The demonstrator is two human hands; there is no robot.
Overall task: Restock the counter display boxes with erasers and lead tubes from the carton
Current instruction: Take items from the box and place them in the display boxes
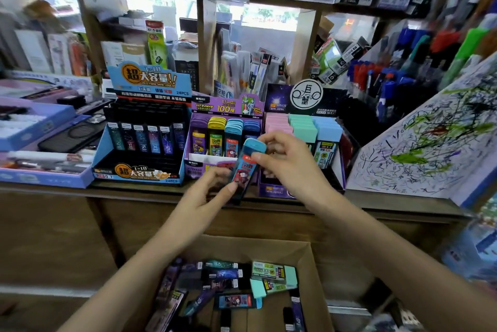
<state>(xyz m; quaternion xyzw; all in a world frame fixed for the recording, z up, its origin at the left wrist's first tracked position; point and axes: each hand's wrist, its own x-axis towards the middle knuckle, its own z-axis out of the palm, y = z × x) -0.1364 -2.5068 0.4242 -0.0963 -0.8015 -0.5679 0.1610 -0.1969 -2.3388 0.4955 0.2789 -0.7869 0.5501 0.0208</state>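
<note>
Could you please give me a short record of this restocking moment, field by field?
held: tube, blue cap, tilted
right hand: pinches the tube's cap end
left hand: holds the tube's lower end
position: in front of the purple box
purple box: rows of purple, yellow and blue caps
carton: below the counter, loose tubes inside

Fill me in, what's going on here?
A person holds a blue-capped plastic lead tube in both hands: the right hand pinches its cap end, the left hand its lower end. It is in front of the purple cardboard display box on the counter, not yet slotted in. The brown cardboard carton below holds more tubes.
</note>
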